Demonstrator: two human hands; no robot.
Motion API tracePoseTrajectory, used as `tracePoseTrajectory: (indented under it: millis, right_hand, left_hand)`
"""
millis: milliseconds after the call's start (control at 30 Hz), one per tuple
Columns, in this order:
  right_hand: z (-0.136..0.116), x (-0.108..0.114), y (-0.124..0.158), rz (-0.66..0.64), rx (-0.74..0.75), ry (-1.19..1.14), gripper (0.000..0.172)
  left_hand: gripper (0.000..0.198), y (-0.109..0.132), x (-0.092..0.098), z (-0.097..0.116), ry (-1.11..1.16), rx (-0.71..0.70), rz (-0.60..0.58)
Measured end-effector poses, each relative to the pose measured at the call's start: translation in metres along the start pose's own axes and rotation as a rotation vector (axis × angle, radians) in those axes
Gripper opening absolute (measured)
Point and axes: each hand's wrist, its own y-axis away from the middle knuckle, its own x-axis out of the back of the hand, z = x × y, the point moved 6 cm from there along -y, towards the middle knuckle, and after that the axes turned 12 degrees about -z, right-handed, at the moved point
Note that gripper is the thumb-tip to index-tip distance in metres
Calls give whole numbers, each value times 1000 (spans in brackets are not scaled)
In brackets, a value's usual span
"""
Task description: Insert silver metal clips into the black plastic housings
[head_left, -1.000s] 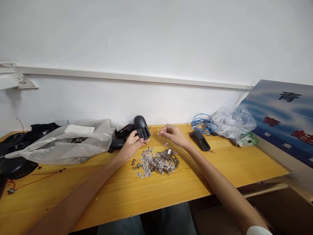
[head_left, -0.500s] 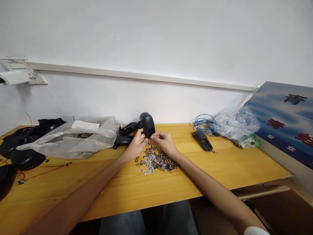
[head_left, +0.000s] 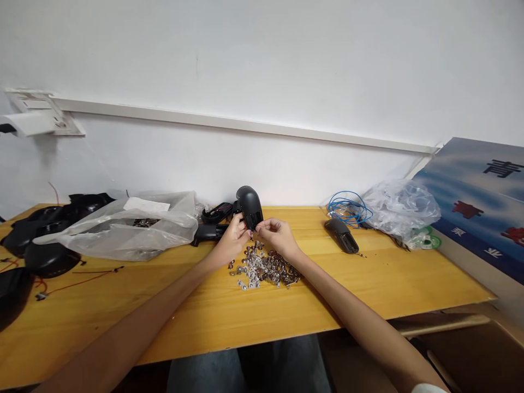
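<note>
Left hand (head_left: 232, 239) curled round the lower part of a black plastic housing (head_left: 249, 206), fingers closed on it, the housing upright and held just above the tabletop, rounded end up. Further left, on the wooden table (head_left: 164, 322): black moulded shells (head_left: 51, 260) in a loose heap, thin red wires (head_left: 77, 282) lying beside them, then a clear plastic bag (head_left: 123, 237) with a white paper slip (head_left: 146, 204) on top and small metal parts (head_left: 144, 222) inside. Just behind the left hand, a black cable bundle (head_left: 219, 213) and a black handle piece (head_left: 208, 233). Below both hands, near the table's middle, a loose pile of silver and brown metal eyelets (head_left: 264, 267). Right hand (head_left: 278, 237) close beside the housing, fingertips (head_left: 258, 229) pinched together at its lower end, anything between them too small to tell. Further right, a dark remote-shaped casing (head_left: 341, 236), a coil of blue wire (head_left: 349, 210), a crumpled clear bag (head_left: 403, 210), a green coil (head_left: 426, 239), and a blue printed board (head_left: 470, 185) against the wall.
</note>
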Motion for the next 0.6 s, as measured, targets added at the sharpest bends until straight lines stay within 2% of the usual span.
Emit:
tracePoseTrajectory:
  millis: [133,300,400,500,567,600]
  right_hand:
    - [1,0,0,14,3,38,37]
    - [7,4,0,109,48,52,46]
    - [6,2,-2,94,54,112,47]
    - [-19,1,12,97,84,269,39]
    - [-47,-1,39,63,104,372,31]
    - [-61,-4,58,-1,89,414,27]
  left_hand:
    - [54,0,0,0,12,-6,5]
    - [60,1,0,-3,50,18,29]
    - [61,0,1,-2,59,35,41]
    - [59,0,5,0,34,41,80]
    - [62,0,10,-1,23,46,123]
    - [64,0,12,-2,24,53,138]
